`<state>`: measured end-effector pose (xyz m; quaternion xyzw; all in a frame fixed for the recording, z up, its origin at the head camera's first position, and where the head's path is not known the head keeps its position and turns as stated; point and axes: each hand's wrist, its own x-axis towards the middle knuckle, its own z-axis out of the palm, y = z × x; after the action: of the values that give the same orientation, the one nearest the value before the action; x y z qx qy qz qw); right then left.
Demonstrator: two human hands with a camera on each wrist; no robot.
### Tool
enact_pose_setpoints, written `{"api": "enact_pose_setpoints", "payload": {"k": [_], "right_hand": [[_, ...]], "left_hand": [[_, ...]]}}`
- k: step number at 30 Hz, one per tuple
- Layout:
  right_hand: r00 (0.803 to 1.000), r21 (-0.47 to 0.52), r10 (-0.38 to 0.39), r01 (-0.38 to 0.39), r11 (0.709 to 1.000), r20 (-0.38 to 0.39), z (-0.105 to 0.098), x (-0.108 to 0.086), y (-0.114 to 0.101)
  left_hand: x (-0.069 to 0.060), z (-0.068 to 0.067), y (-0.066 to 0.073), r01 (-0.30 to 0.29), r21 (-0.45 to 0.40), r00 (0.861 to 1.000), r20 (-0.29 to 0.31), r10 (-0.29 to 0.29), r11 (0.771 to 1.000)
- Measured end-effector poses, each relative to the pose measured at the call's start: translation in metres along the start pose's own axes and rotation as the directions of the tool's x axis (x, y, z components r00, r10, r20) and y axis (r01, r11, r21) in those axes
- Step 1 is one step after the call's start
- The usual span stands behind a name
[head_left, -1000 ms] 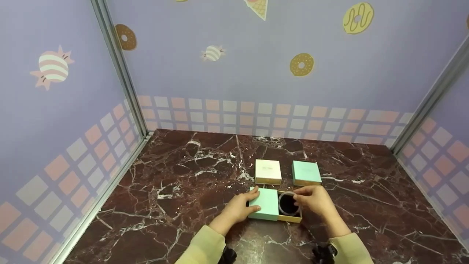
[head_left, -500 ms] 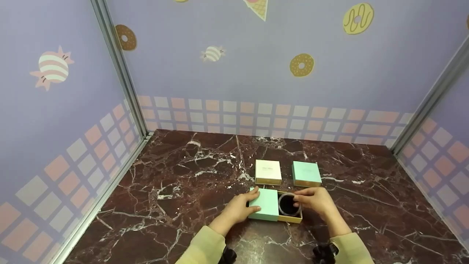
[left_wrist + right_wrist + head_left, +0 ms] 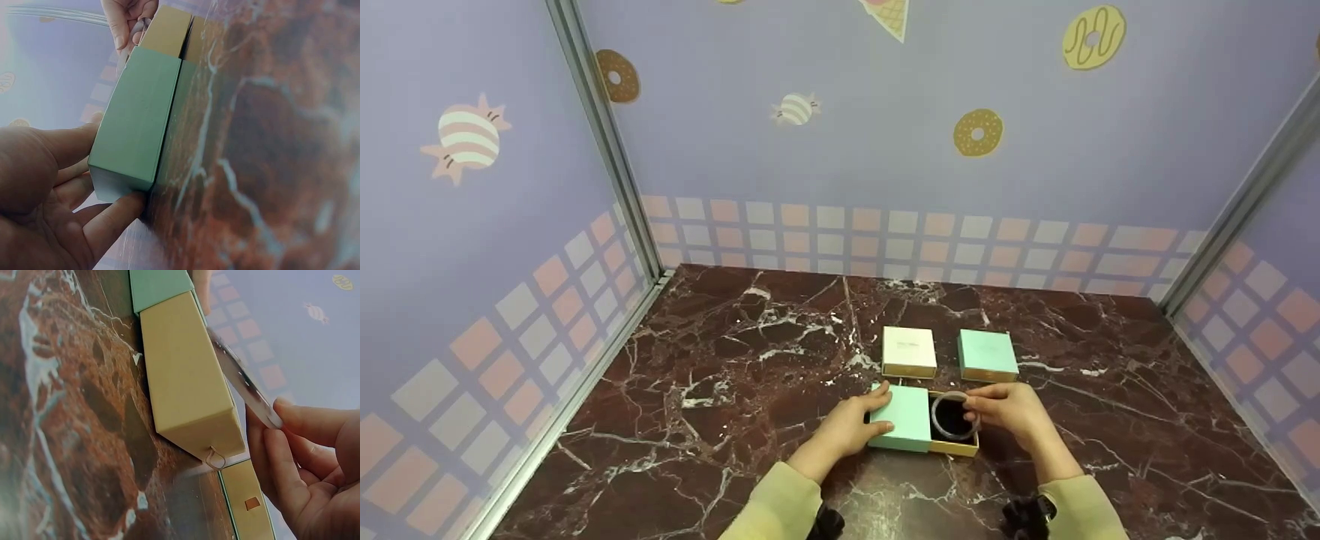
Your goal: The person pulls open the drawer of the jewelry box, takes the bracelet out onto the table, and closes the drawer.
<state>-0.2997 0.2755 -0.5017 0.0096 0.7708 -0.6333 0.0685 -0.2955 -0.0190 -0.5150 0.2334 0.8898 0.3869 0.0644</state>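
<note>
A mint-green sliding gift box [image 3: 901, 417] lies near the front of the table, its gold tray [image 3: 954, 448] pulled out to the right. The tray's inside looks black. My left hand [image 3: 847, 425] grips the left end of the box's sleeve, thumb on the near side and fingers on the far side. With thumb and fingertips, my right hand [image 3: 1012, 412] pinches a pale translucent bangle [image 3: 935, 417] by its right edge. In the right wrist view, the bangle [image 3: 247, 382] is tilted, its held edge raised above the tray [image 3: 185, 365], which has a small cord loop [image 3: 214, 460] on its end.
Behind the open box stand a cream box [image 3: 909, 350] and a second mint-green box [image 3: 988, 353], both closed with gold sides. The dark red marbled table [image 3: 750, 360] meets purple patterned walls [image 3: 847, 135] at the back and sides.
The bangle has tilted, its right edge rising and shifting slightly right with my right hand. My left hand and the box stay in place.
</note>
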Motion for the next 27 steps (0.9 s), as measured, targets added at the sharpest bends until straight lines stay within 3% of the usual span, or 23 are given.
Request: {"api": "enact_pose_setpoints", "payload": {"k": [15, 27], "right_hand": [[1.0, 0.005, 0.019, -0.019, 1.0, 0.012, -0.014, -0.002, -0.003], [0.999, 0.011, 0.038, -0.038, 0.999, 0.019, -0.036, -0.005, -0.004]], "left_hand": [[0.0, 0.0, -0.001, 0.011, -0.015, 1.0, 0.01, -0.011, 1.0], [0.0, 0.0, -0.001, 0.01, -0.037, 1.0, 0.016, -0.01, 0.999]]}}
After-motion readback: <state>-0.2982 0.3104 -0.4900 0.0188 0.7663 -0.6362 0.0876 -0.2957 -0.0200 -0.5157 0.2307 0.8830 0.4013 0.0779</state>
